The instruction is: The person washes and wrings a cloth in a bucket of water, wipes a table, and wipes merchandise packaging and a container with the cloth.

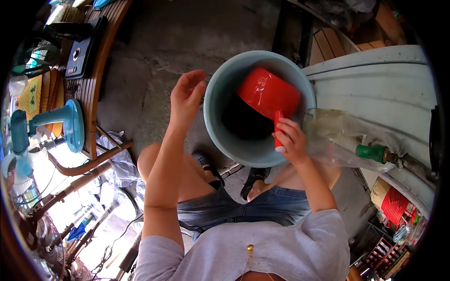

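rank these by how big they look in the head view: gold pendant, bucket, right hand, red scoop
Largest to smallest, as they look in the head view:
1. bucket
2. red scoop, partly inside the bucket
3. right hand, gripping the scoop's handle
4. gold pendant, clearly smallest

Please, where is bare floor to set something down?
Between the slatted bench and the bucket, beyond the left hand, lies bare floor. Crowded: the bench, the bucket's right side by plastic sheeting, and its mouth, where the right hand holds a red dipper.
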